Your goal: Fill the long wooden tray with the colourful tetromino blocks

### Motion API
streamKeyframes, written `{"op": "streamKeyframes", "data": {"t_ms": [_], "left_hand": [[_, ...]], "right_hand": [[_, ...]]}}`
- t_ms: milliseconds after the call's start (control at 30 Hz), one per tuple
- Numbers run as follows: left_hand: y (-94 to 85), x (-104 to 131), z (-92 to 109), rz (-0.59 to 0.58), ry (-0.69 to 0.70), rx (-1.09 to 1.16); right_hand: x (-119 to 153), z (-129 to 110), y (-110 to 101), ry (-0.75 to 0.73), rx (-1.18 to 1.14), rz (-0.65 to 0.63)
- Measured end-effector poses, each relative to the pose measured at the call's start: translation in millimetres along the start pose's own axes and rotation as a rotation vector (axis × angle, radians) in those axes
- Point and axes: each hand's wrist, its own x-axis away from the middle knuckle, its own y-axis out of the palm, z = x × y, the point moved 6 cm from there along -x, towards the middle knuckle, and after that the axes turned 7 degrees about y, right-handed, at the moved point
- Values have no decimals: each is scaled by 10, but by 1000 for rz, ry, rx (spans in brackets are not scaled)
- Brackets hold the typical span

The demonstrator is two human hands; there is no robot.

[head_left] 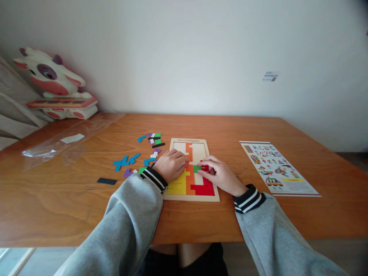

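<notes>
A wooden puzzle board (192, 198) lies in front of me, with yellow pieces (176, 186), orange pieces (188, 180) and red pieces (205, 188) set in its frame. Parts of its pale base show at the upper left and along the right of the orange column. My right hand (220, 173) is over the board's right side, thumb and fingers pinched at a small green puzzle piece (197, 168). My left hand (171, 165) rests across the left side, its fingers stretched toward the orange column. It hides some of the board beneath, and I see nothing held in it.
Left of the board lie loose blue pieces (124, 161), a black bar (106, 181) and several purple, white and green ones. A printed pattern sheet (277, 168) lies to the right. Clear plastic wrap (66, 147) and a cow toy keyboard (61, 102) are at the back left.
</notes>
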Motion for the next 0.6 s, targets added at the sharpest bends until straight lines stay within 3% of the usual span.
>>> {"op": "streamKeyframes", "data": {"t_ms": [600], "left_hand": [[-24,-13,-1,8,4,-15]], "right_hand": [[26,-128,-33,-89,44,-12]]}}
